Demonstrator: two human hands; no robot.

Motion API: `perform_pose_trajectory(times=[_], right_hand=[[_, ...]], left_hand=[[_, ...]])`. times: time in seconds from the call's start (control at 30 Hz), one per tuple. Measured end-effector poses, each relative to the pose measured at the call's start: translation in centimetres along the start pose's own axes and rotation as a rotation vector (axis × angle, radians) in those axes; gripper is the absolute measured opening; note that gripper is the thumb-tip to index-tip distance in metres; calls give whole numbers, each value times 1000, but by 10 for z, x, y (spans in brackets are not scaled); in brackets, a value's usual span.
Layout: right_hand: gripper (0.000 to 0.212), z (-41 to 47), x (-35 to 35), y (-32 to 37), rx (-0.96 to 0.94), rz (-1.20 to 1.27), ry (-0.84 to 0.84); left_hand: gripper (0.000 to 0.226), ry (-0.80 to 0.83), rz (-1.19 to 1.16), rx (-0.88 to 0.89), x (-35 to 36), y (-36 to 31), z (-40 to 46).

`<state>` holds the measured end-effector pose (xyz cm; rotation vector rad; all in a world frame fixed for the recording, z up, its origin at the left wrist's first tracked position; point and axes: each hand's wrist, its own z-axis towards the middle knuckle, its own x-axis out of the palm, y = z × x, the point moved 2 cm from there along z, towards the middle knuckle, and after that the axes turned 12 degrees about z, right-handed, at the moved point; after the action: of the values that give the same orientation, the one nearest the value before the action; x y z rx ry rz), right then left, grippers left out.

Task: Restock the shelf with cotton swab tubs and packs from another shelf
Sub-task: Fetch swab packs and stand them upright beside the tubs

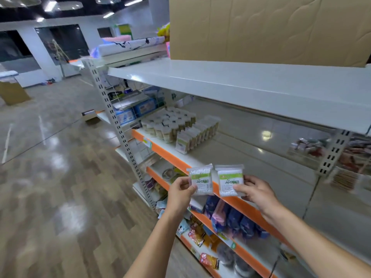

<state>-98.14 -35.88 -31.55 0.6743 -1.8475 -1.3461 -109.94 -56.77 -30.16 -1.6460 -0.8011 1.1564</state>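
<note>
Left hand (181, 190) pinching clear flat cotton swab pack with green label (200, 180); right hand (254, 190) pinching second identical pack (230, 180). Both above orange-edged white shelf (236, 155). Risk: edge-only grip on slick film, slipping to lower shelves; toppling standing pack row (195, 135).

Tubs (168, 123) on shelf (236, 155), packs (197, 135) just right; box (269, 29) on top shelf (251, 87)

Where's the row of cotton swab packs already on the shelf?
Left of centre in the head view: row of packs on the orange-edged shelf, just right of the tubs.
</note>
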Motion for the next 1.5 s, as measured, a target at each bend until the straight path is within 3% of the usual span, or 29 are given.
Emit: perform_pose_trajectory(times=[0.57,0.7,1.0,1.2,1.5], right_hand=[[23,124,51,-10,-38,33,-144],[20,142,49,-2,-48,13,-186],[24,136,25,14,-108,-74,-225],[27,127,8,13,-148,-73,-340],[30,131,-6,-2,-246,9,-496]], left_hand=[[11,117,41,-54,10,6,161],[26,201,132,16,29,-7,196],[20,299,306,130,86,-25,237],[23,249,386,273,126,-45,256],[28,227,425,273,173,-62,306]])
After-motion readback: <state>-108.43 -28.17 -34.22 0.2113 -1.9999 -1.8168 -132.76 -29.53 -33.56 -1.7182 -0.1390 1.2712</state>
